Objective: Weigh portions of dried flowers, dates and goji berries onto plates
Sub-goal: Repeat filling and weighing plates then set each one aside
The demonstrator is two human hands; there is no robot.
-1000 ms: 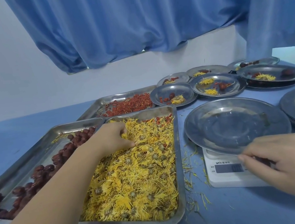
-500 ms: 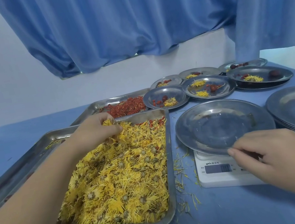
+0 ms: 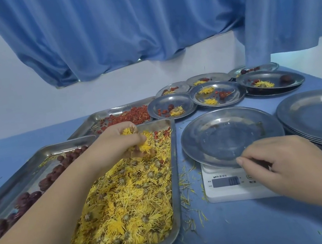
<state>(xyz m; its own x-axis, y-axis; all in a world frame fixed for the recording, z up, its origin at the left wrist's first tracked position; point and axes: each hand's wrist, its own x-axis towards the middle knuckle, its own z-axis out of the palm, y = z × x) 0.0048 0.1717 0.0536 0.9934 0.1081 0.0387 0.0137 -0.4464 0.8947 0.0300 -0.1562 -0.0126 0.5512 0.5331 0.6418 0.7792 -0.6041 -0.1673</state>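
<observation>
The left hand (image 3: 116, 144) clutches a tuft of the dried flowers (image 3: 127, 203) just above their tray's (image 3: 174, 162) 12 o'clock end. At the tray's 3 o'clock a plate (image 3: 228, 131) sits on the scale (image 3: 228, 189). The right hand (image 3: 288, 166) pinches the plate's rim at 6 o'clock. Dates (image 3: 57, 172) lie at the tray's 9 o'clock, goji berries (image 3: 131, 116) at 12.

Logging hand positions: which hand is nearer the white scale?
Right. The right hand is over the scale, at the rim of the plate on it; the left hand grips dried flowers over their tray, left of it.
</observation>
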